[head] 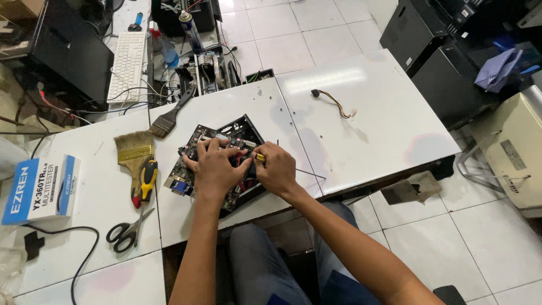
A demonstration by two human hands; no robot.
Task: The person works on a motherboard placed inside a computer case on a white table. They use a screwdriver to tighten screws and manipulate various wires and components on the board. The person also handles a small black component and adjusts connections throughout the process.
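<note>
On white table (361,107), left to right: scissors (125,232), yellow-handled screwdriver (147,179), paintbrush (134,150) lying loose. Circuit board (195,161) at centre, in black tray. Left hand (213,168) pressed flat on board, grasping nothing. Right hand (278,168) pinched shut on small yellow tool (260,158). Risk, likely: tool slips under pressure, gouges board; tray overhangs edge, may shift.

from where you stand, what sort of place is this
Likely an electronics repair workshop: a bare circuit board lies under both hands, with brushes, scissors and a boxed tester on the white table.
</note>
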